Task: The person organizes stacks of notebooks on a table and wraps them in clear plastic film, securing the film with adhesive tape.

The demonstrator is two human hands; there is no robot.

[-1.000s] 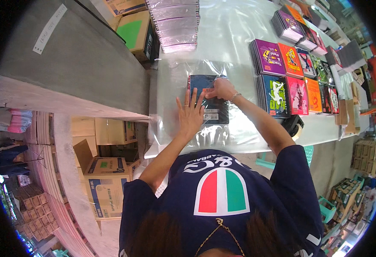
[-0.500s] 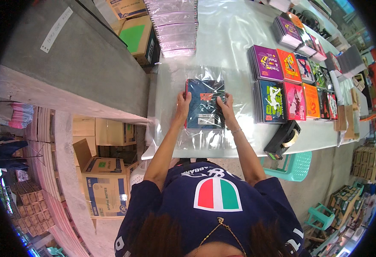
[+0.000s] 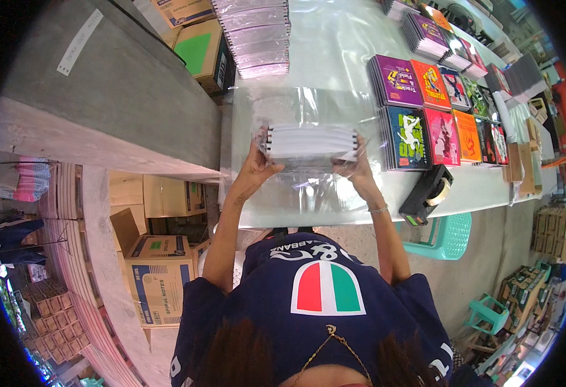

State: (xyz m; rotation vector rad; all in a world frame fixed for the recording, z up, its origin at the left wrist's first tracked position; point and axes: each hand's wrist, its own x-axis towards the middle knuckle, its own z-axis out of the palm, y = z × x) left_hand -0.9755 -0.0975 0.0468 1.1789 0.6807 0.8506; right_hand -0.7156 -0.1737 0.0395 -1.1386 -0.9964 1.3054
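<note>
Between my hands a stack of spiral notebooks [image 3: 311, 140] stands turned on edge, its white page edges facing up and black binding showing at both ends. My left hand [image 3: 257, 162] grips the left end, and my right hand [image 3: 356, 165] grips the right end. Under and around the stack spreads a clear plastic sheet [image 3: 309, 200] on the table. The notebooks' covers are hidden from this angle.
Rows of colourful notebooks [image 3: 425, 109] lie to the right, with a black tape dispenser [image 3: 427, 195] nearer the edge. Wrapped notebook stacks [image 3: 254, 39] stand at the far left. A concrete pillar [image 3: 122, 84] and cardboard boxes [image 3: 160, 277] are on the left; a green stool [image 3: 447, 235] sits below the table.
The notebook stack, lying with its dark cover up before, is now tipped on edge with its pages showing. My hands have shifted to its ends.
</note>
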